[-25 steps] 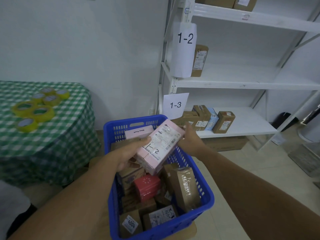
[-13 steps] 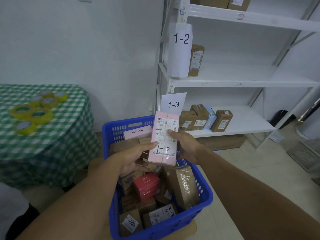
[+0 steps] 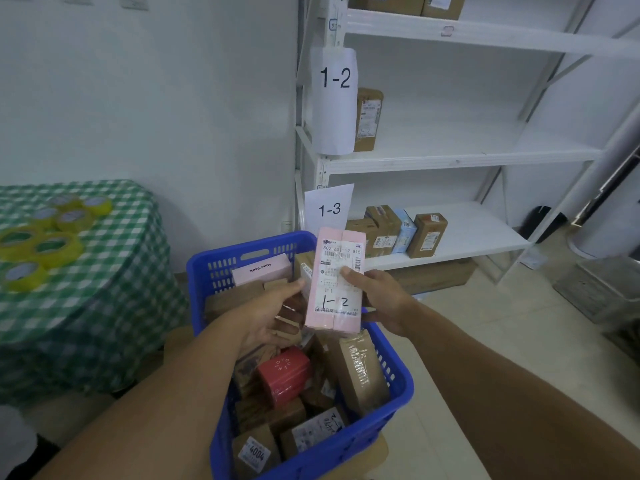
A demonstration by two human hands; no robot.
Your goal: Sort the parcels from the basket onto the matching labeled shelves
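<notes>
A counter (image 3: 114, 289) with a green checked cloth stands at the left, and yellow tape rolls (image 3: 52, 244) lie on it. At the right is a white rack (image 3: 485, 32). Two paper labels hang on its left post, 1-2 (image 3: 334, 77) above and 1-3 (image 3: 329, 209) below. One brown box (image 3: 369, 119) stands upright on the 1-2 shelf (image 3: 467, 155), partly behind the upper label. Several boxes (image 3: 427, 235) stand close together on the 1-3 shelf (image 3: 485, 237). The blue basket (image 3: 398, 386) is under the hands and is full of parcels, among them a red box (image 3: 285, 374).

The pink parcel (image 3: 335, 278) is in the air over the far part of the basket, and its top edge covers the bottom of the 1-3 label. Its long axis is almost vertical. The printed face looks at the camera, with a handwritten 1-2 near the lower end, reading upright.

The right hand (image 3: 381, 303) pinches the right edge, thumb (image 3: 350, 274) on the front and the other fingers behind. The left hand (image 3: 273, 313) lies palm up just left of the parcel; its fingers (image 3: 289, 315) are loosely curled and hold nothing, and I cannot tell if its thumb touches the parcel
</notes>
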